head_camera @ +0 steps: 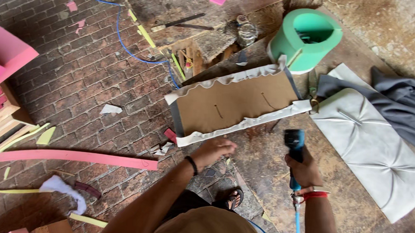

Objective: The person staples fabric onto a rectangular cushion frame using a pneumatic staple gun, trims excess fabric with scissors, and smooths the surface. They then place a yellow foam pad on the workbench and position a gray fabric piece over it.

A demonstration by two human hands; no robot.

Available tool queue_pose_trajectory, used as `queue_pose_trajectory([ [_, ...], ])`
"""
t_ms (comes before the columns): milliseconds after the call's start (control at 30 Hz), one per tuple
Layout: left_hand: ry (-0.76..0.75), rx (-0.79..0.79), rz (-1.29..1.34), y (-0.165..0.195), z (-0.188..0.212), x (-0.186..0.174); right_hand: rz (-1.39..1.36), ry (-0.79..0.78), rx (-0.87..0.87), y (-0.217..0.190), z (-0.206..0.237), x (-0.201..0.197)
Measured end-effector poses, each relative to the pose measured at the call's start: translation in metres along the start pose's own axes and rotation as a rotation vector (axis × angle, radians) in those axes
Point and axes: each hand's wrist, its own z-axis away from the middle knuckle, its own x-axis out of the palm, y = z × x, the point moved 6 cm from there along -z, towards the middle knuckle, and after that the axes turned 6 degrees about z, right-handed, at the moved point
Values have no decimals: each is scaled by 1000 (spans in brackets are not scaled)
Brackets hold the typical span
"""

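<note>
A brown board panel [236,104] wrapped with pale fabric is seen at the frame centre on the worktop [261,161]. Its lower fabric edge is pressed by the left hand [214,149], fingers together. A blue air stapler [294,146] is gripped by the right hand [304,171], lower right. If the fabric slips, a staple could probably be misplaced near the fingers.

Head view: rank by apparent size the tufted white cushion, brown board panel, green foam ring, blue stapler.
1. tufted white cushion
2. brown board panel, close to the cushion; it lies farther off, so the order is unsure
3. green foam ring
4. blue stapler, in the right hand
</note>
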Motion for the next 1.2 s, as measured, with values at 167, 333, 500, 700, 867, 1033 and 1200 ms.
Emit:
queue_pose_trajectory([
  [167, 104, -47, -31, 13, -14, -32, 312, -66, 306, 71, -12, 4],
  [333, 229, -79, -172, 21, -55, -92, 658, 14, 310, 83, -5, 33],
  [500, 391, 286, -528, 58, -119, -164, 823, 383, 85, 54, 9, 59],
  [700, 315, 270, -758, 83, -182, -222, 299, -24, 230, -8, -19, 160],
  [867, -114, -269, -683, 53, -182, -213, 149, -103, 541, -38, -42, 218],
  [1033, -340, 7, -376, 67, -122, -140, -245, 63, 372, -38, -58, 192],
  [1200, -52, 158, -353, 95, -114, -59, -588, 44, 407, -59, -80, 149],
])
